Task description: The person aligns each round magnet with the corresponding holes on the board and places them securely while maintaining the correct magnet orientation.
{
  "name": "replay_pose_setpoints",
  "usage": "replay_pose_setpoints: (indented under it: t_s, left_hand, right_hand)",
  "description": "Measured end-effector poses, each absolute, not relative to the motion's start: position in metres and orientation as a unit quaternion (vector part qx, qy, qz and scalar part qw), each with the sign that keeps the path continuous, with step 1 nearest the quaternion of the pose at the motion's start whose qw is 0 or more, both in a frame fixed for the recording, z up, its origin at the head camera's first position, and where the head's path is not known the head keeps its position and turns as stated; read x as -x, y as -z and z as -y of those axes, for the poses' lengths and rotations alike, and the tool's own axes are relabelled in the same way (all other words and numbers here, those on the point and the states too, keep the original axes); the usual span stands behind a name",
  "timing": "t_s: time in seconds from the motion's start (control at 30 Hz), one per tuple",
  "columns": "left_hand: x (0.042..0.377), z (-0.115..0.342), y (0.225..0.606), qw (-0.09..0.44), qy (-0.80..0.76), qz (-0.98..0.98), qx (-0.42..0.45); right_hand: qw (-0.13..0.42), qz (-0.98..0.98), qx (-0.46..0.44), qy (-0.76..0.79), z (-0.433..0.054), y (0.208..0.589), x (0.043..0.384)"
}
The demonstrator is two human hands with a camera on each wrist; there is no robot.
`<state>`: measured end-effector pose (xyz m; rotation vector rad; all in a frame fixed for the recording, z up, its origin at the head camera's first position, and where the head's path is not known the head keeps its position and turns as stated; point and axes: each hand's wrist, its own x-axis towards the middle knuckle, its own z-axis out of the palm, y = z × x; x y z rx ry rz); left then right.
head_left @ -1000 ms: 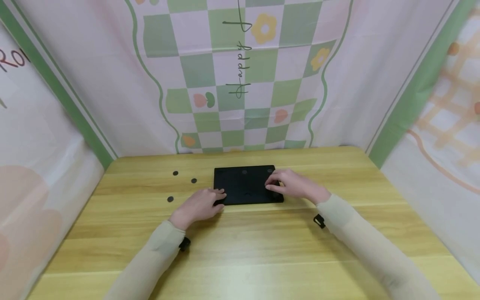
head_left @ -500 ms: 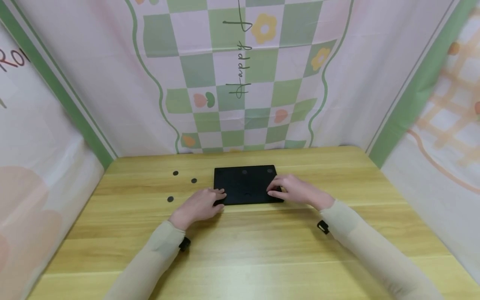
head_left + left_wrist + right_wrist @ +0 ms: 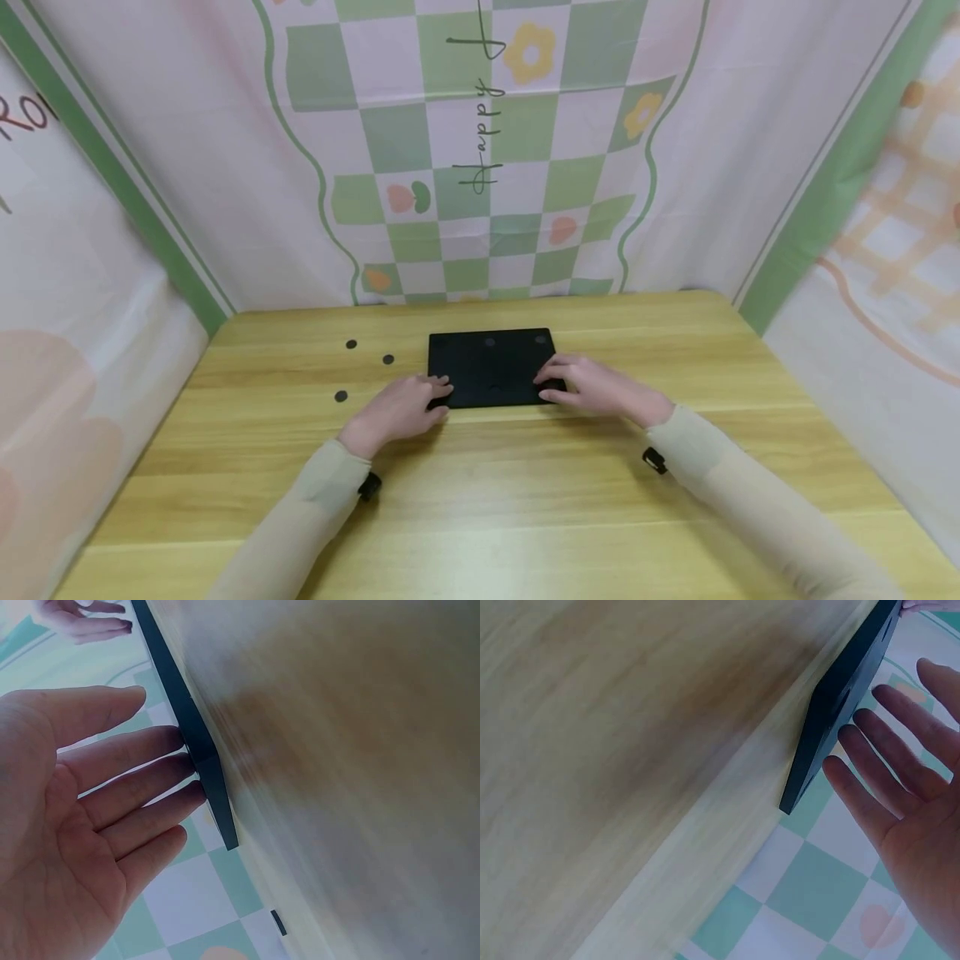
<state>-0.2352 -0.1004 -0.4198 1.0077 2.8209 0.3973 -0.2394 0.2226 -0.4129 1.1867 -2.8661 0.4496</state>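
- The board [image 3: 487,367], black and rectangular, lies flat on the table [image 3: 487,508], between the two hands.
- The left hand [image 3: 399,407] is at the board's left edge, toward its near corner. Its fingers are extended, and in the left wrist view the fingertips [image 3: 196,791] touch the board while the thumb stands apart from them.
- The right hand [image 3: 596,385] is at the board's right side, over the near corner. Its fingers are extended and spread, slightly bent; whether all the fingertips touch the board is hard to tell.
- Two faint grey rounds show on the board: the centre round [image 3: 490,342] along its far edge, and the corner round [image 3: 541,339] at its far right corner.
- Three dark discs lie on the table to the left of the board, apart from one another: the far disc [image 3: 351,343], the middle disc [image 3: 387,359], which is nearest the board, and the near disc [image 3: 341,396], beside the left hand.
- Cream sleeves [image 3: 322,492] cover both forearms on the near side of the board, each with a small black piece [image 3: 369,486] at the wrist.
- Behind the board, past the table's far edge, hangs a cloth [image 3: 517,158] with green and white checks, yellow flowers and the word "Happy" running sideways.
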Motion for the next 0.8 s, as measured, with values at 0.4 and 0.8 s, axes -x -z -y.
replay_pose_setpoints:
  t_s: [0.4, 0.8]
  left_hand:
    - [0.236, 0.101, 0.42, 0.065, -0.128, -0.932, -0.334]
    - [0.235, 0.101, 0.419, 0.07, -0.126, -0.933, -0.331]
  right_hand:
    - [-0.017, 0.913, -0.385, -0.136, -0.221, 0.42, 0.234]
    - [-0.028, 0.922, -0.366, -0.123, -0.218, 0.424, 0.23]
